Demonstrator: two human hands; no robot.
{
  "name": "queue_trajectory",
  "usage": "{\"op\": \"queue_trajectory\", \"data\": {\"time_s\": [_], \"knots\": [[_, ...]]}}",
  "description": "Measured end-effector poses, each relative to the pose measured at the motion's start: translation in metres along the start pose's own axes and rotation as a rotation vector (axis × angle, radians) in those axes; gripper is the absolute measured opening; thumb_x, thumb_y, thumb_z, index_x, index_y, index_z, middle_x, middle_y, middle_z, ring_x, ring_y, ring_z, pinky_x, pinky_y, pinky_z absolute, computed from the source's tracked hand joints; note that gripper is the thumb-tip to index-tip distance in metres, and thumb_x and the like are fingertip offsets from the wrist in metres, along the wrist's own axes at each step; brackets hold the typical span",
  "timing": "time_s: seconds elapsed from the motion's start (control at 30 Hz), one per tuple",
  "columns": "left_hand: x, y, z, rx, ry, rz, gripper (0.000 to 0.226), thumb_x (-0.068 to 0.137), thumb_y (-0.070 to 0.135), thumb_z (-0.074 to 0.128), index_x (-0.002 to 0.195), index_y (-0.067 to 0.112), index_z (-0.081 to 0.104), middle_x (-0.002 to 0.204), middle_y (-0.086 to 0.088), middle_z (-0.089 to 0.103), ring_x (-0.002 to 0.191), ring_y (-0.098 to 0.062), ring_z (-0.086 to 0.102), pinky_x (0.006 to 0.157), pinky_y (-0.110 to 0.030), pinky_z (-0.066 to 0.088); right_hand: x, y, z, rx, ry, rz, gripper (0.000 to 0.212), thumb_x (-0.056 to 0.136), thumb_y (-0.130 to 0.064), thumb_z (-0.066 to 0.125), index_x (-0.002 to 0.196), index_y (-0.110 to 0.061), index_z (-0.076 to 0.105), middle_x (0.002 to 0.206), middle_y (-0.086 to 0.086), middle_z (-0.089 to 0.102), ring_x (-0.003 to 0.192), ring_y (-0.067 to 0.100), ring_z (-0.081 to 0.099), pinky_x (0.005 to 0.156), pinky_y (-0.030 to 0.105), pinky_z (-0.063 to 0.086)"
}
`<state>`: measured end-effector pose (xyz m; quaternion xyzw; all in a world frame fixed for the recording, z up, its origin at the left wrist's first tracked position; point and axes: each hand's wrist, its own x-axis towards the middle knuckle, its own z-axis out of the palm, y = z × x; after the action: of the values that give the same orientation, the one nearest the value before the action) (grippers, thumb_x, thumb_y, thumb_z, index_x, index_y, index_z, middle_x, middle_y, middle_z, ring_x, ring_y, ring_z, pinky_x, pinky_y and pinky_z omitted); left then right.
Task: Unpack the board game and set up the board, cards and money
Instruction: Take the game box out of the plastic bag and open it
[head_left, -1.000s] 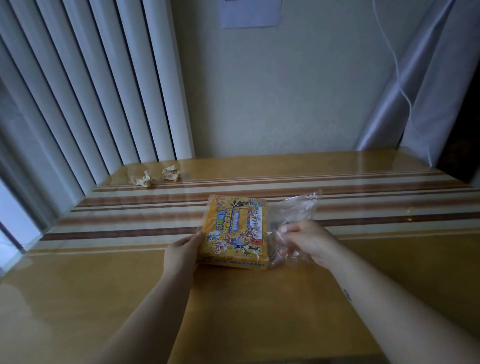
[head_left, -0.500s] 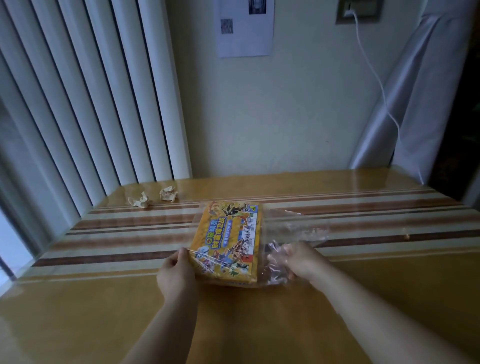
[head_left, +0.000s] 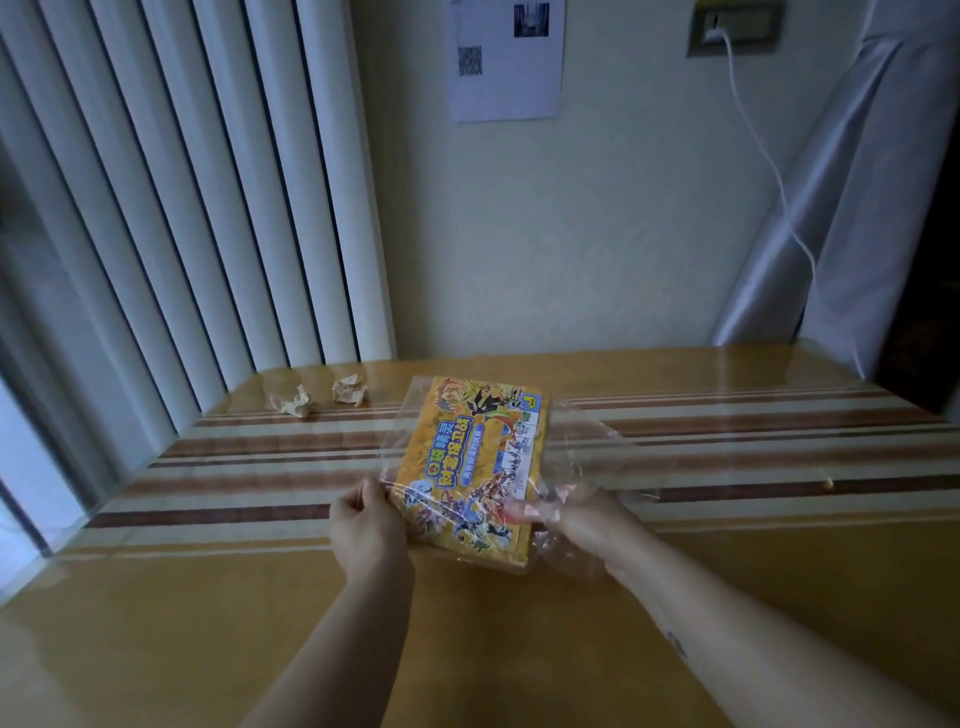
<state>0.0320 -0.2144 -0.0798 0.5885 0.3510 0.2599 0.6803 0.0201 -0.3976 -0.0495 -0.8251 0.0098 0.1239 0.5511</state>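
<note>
Yellow game box (head_left: 467, 452), long axis pointing away

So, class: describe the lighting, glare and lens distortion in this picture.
Head view: dim, soft light, brightest at the left window; pale glare on the glossy table; white highlights on the plastic wrap veil the near end of the game box; the wide lens splays the blinds outward.

A single head-worn camera is being used. The table (head_left: 156, 623) is being viewed from above its near edge, forward and downward, at close range; the wall (head_left: 571, 234) beyond its far edge is being included.
</note>
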Motion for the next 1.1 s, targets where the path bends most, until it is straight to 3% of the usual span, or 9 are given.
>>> {"op": "queue_trajectory", "data": {"time_s": [0.2, 0.4, 0.53, 0.63, 0.7, 0.83, 0.93, 1.0, 1.1], "knots": [[-0.001, -0.003, -0.015, 0.158, -0.031, 0.34, 0.016, 0.098, 0.02, 0.047, 0.09, 0.007, 0.051, 0.078, -0.001, 0.053, 0.076, -0.02, 0.049, 0.062, -0.026, 0.027, 0.007, -0.005, -0.002, -0.013, 0.006, 0.02, 0.064, 0.077, -0.042, 0.073, 0.119, 0.004, 0.06, 0.125, 0.017, 0.06, 0.114, 0.027, 0.058, 0.094, 0.032, 0.042], [0.012, -0.003, -0.025, 0.284, -0.137, 0.531, 0.021, 0.099, 0.018, 0.045, 0.085, 0.003, 0.048, 0.068, -0.001, 0.053, 0.062, -0.013, 0.047, 0.052, -0.023, 0.032, 0.011, -0.006, -0.008, -0.024, -0.073, 0.023, 0.055, 0.083, -0.043, 0.066, 0.127, -0.01, 0.056, 0.139, 0.011, 0.049, 0.124, 0.027, 0.048, 0.104, 0.035, 0.033], [0.017, 0.003, -0.027, 0.324, -0.166, 0.553, 0.022, 0.099, 0.019, 0.046, 0.083, 0.004, 0.046, 0.067, 0.0, 0.052, 0.06, -0.01, 0.045, 0.049, -0.018, 0.029, 0.012, -0.007, -0.01, -0.014, -0.11, 0.005, 0.03, 0.096, -0.029, 0.051, 0.117, -0.012, 0.063, 0.104, 0.002, 0.062, 0.087, 0.017, 0.058, 0.094, 0.038, 0.043], [0.023, 0.004, -0.03, 0.332, -0.18, 0.569, 0.024, 0.098, 0.019, 0.048, 0.076, 0.01, 0.043, 0.066, -0.001, 0.051, 0.06, -0.01, 0.045, 0.048, -0.018, 0.029, 0.01, -0.007, -0.011, -0.021, -0.125, -0.023, 0.024, 0.095, -0.032, 0.051, 0.111, -0.021, 0.064, 0.121, 0.002, 0.057, 0.11, 0.024, 0.055, 0.101, 0.038, 0.041], [0.027, 0.002, -0.032, 0.343, -0.205, 0.576, 0.025, 0.097, 0.02, 0.049, 0.074, 0.013, 0.043, 0.066, -0.002, 0.051, 0.06, -0.013, 0.045, 0.051, -0.022, 0.031, 0.008, -0.009, -0.011, -0.015, -0.166, -0.031, 0.044, 0.092, -0.04, 0.054, 0.129, -0.017, 0.055, 0.148, 0.01, 0.037, 0.135, 0.029, 0.036, 0.11, 0.041, 0.028], [0.042, 0.001, -0.038, 0.418, -0.357, 0.465, 0.02, 0.094, 0.028, 0.055, 0.085, 0.011, 0.051, 0.073, -0.002, 0.055, 0.068, -0.021, 0.05, 0.055, -0.029, 0.039, 0.001, -0.013, -0.015, 0.027, -0.217, -0.034, 0.052, 0.089, -0.039, 0.057, 0.135, -0.017, 0.044, 0.154, 0.01, 0.027, 0.142, 0.026, 0.024, 0.116, 0.043, 0.019], [0.05, 0.014, -0.048, 0.314, -0.645, 0.049, 0.036, 0.088, 0.05, 0.055, 0.108, 0.019, 0.054, 0.1, -0.006, 0.061, 0.09, -0.025, 0.063, 0.067, -0.036, 0.055, 0.0, -0.011, -0.025, 0.06, -0.253, -0.029, 0.04, 0.092, -0.028, 0.056, 0.128, -0.018, 0.045, 0.147, 0.005, 0.034, 0.136, 0.024, 0.033, 0.113, 0.039, 0.021], [0.048, 0.023, -0.048, 0.349, -0.802, -0.104, 0.041, 0.089, 0.059, 0.046, 0.107, 0.023, 0.056, 0.103, -0.008, 0.063, 0.097, -0.03, 0.064, 0.07, -0.037, 0.056, -0.001, -0.012, -0.027, 0.051, -0.295, -0.013, 0.056, 0.088, -0.026, 0.059, 0.137, -0.015, 0.037, 0.141, 0.0, 0.038, 0.132, 0.023, 0.037, 0.112, 0.037, 0.022], [0.04, 0.026, -0.032, 0.355, -0.731, -0.047, 0.033, 0.098, 0.038, 0.046, 0.092, 0.009, 0.059, 0.083, -0.012, 0.063, 0.074, -0.023, 0.062, 0.065, -0.033, 0.051, 0.001, -0.012, -0.024, -0.034, -0.334, 0.003, 0.053, 0.082, -0.025, 0.066, 0.129, -0.023, 0.043, 0.116, -0.01, 0.051, 0.114, 0.013, 0.048, 0.101, 0.027, 0.031]]}}
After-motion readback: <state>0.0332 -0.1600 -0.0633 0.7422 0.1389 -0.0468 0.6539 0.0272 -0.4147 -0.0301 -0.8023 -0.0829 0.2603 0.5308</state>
